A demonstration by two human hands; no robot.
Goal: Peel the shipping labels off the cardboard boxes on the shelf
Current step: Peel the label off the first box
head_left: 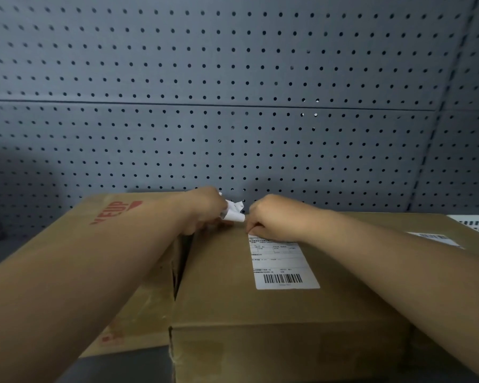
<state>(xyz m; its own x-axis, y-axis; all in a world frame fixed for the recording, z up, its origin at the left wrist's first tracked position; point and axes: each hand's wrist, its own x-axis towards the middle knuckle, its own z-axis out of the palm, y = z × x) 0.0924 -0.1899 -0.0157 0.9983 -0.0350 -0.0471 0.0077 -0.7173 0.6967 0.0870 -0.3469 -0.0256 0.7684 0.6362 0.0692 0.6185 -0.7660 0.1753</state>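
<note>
On the front box, right hand pinches the label at its 12 o'clock edge, left hand grips crumpled scraps; second label at 3 o'clock sits untouched.

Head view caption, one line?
Left hand grips crumpled paper; right hand picks at the shipping label atop a cardboard box.

- Near box: brown cardboard, plain, top face up, front edge nearest.
- Flat label: white, printed lines, barcode at near end. Stuck on near box top, right of centre. Far edge under curled fingers of right hand.
- Crumpled label: white, wadded, gripped in left hand, above far edge of near box.
- Left box: brown, red print, beside near box, dark gap between.
- Second label: white, barcode, far right on cardboard, partly hidden.
</note>
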